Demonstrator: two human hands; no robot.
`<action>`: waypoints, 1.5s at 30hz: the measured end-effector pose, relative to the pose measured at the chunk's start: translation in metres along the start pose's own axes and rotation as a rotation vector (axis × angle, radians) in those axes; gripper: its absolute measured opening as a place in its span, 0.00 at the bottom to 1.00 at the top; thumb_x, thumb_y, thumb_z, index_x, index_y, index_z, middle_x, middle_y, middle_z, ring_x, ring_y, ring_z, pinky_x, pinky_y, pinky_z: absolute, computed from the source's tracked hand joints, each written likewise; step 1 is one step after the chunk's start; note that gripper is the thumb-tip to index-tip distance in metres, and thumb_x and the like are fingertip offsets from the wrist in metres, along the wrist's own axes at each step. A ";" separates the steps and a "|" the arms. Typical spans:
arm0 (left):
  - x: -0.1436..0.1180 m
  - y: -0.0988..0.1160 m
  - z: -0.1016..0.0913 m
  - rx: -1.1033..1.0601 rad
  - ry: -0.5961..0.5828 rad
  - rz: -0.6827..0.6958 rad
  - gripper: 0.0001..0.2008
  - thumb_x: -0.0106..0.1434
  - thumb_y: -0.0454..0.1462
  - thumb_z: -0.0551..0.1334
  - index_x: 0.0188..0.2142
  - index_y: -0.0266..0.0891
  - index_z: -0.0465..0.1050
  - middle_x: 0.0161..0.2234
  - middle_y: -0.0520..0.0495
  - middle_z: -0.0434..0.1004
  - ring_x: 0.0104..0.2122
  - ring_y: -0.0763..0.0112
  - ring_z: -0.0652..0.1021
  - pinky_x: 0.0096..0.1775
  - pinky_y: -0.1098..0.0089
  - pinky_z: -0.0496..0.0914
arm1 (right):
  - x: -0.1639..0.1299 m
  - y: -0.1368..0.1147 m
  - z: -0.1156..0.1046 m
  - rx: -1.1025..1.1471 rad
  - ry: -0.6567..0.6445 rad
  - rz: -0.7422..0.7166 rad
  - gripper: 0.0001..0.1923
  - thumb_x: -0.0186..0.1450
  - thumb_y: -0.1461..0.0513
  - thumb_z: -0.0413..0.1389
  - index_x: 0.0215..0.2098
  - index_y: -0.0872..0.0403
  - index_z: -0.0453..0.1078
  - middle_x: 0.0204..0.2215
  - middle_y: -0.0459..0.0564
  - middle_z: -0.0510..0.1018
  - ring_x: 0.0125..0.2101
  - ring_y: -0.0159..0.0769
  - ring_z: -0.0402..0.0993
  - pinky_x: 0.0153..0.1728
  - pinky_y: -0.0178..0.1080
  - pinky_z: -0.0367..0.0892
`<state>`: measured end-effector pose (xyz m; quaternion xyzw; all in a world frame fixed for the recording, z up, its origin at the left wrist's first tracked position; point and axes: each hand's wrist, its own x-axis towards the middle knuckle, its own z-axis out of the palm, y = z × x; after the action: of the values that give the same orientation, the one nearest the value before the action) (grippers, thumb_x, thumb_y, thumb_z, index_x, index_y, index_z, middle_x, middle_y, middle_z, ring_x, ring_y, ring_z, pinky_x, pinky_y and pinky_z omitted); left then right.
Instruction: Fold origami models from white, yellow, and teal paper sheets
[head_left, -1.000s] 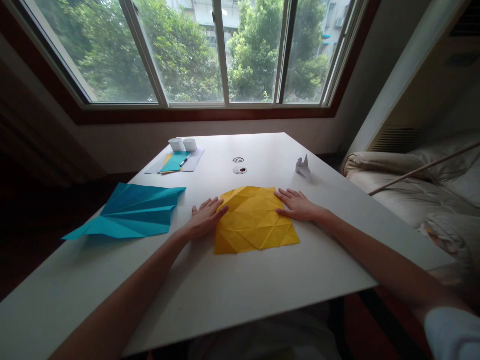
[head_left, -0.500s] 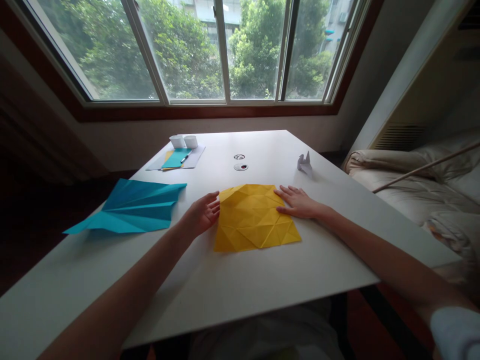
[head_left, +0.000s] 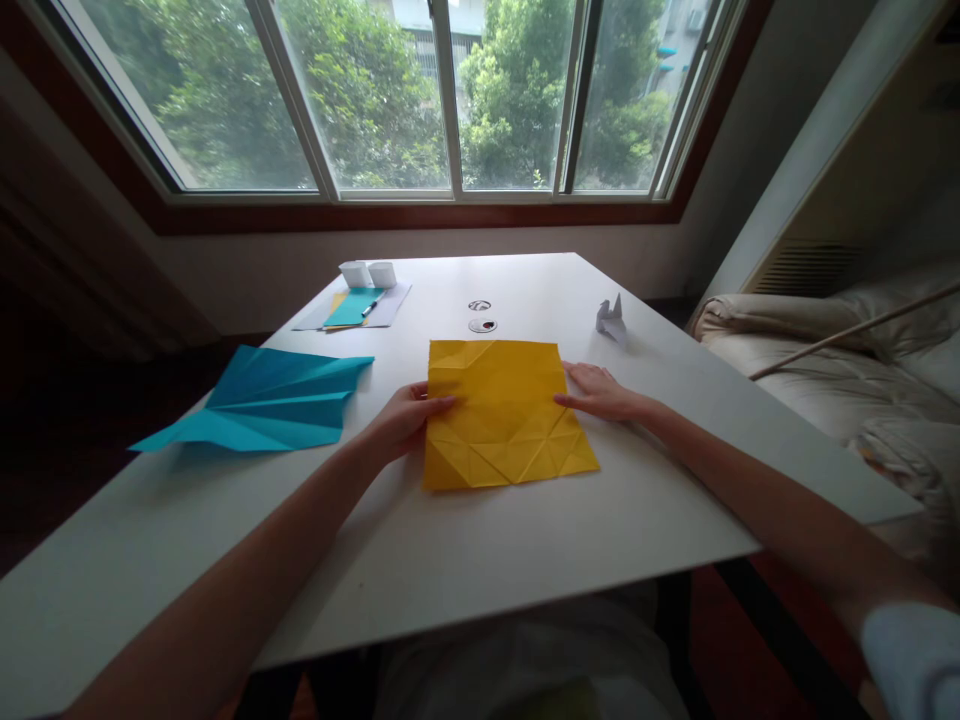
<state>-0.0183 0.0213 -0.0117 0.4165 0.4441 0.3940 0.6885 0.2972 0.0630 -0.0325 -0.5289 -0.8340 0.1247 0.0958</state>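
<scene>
A yellow sheet of paper (head_left: 506, 415), covered in fold creases, is in front of me with its far part raised off the table. My left hand (head_left: 409, 415) grips its left edge, thumb on top and fingers underneath. On the opposite edge, my right hand (head_left: 604, 392) pinches the paper with the thumb on top; its fingers are partly behind the sheet. To the left lies a creased blue sheet of paper (head_left: 277, 405) with raised folds.
A white folded-paper bird (head_left: 611, 318) stands at the right on the white table (head_left: 450, 570). Two round table fittings (head_left: 482, 325) are beyond the yellow sheet. At the back left are small white containers (head_left: 367, 274), blue paper (head_left: 352, 308) and a pen (head_left: 373, 304). A sofa (head_left: 810, 380) stands at the right.
The far part of the yellow sheet has risen toward upright. My left thumb has come onto its front, and my right hand has shifted from lying on the paper to holding its edge.
</scene>
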 end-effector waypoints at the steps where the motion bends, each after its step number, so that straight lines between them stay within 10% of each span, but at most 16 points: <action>1: 0.000 0.000 0.001 -0.005 0.000 0.010 0.22 0.47 0.33 0.70 0.43 0.34 0.71 0.43 0.36 0.75 0.40 0.54 0.77 0.40 0.60 0.75 | 0.000 -0.001 -0.002 0.055 0.012 -0.029 0.39 0.58 0.39 0.44 0.60 0.52 0.54 0.59 0.56 0.59 0.57 0.54 0.54 0.55 0.57 0.49; 8: -0.002 0.001 0.003 0.041 0.048 0.075 0.20 0.49 0.35 0.69 0.43 0.35 0.72 0.44 0.38 0.75 0.40 0.58 0.77 0.40 0.65 0.75 | 0.000 -0.005 -0.007 0.527 0.098 -0.128 0.22 0.55 0.52 0.57 0.45 0.54 0.70 0.45 0.52 0.75 0.43 0.43 0.72 0.44 0.44 0.68; 20: 0.004 0.010 -0.019 0.622 0.222 0.206 0.11 0.45 0.39 0.69 0.29 0.39 0.77 0.35 0.43 0.78 0.36 0.61 0.76 0.35 0.69 0.72 | 0.001 0.002 -0.007 0.454 0.182 -0.215 0.15 0.57 0.55 0.55 0.40 0.53 0.73 0.42 0.50 0.77 0.41 0.42 0.74 0.43 0.44 0.68; 26: 0.007 0.014 -0.034 1.117 0.034 0.521 0.05 0.48 0.37 0.65 0.28 0.45 0.78 0.33 0.46 0.76 0.37 0.61 0.74 0.45 0.63 0.68 | 0.001 0.005 -0.007 0.264 0.140 -0.370 0.13 0.61 0.59 0.51 0.38 0.53 0.75 0.37 0.52 0.78 0.39 0.39 0.72 0.42 0.41 0.67; 30: 0.004 0.017 -0.036 1.319 -0.046 0.460 0.12 0.51 0.32 0.58 0.29 0.48 0.79 0.36 0.45 0.74 0.40 0.58 0.72 0.48 0.59 0.64 | -0.001 0.002 -0.008 0.110 0.080 -0.392 0.18 0.61 0.67 0.45 0.39 0.52 0.75 0.39 0.52 0.76 0.40 0.37 0.71 0.43 0.40 0.66; 39: -0.010 0.003 0.023 1.400 -0.079 0.548 0.16 0.60 0.42 0.53 0.44 0.43 0.73 0.47 0.41 0.71 0.50 0.54 0.67 0.53 0.57 0.57 | -0.010 -0.044 -0.010 -0.162 0.139 -0.424 0.16 0.65 0.59 0.45 0.45 0.52 0.72 0.43 0.52 0.75 0.44 0.41 0.69 0.47 0.45 0.63; 45: -0.013 -0.024 0.046 1.462 -0.183 0.424 0.33 0.62 0.50 0.50 0.62 0.37 0.49 0.63 0.39 0.46 0.61 0.57 0.51 0.59 0.59 0.43 | -0.018 -0.070 0.012 -0.141 0.012 -0.464 0.30 0.66 0.50 0.40 0.60 0.58 0.56 0.58 0.58 0.60 0.57 0.44 0.56 0.56 0.46 0.54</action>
<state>0.0253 -0.0093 -0.0187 0.8733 0.4435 0.0874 0.1817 0.2415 0.0173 -0.0228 -0.3293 -0.9392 0.0378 0.0899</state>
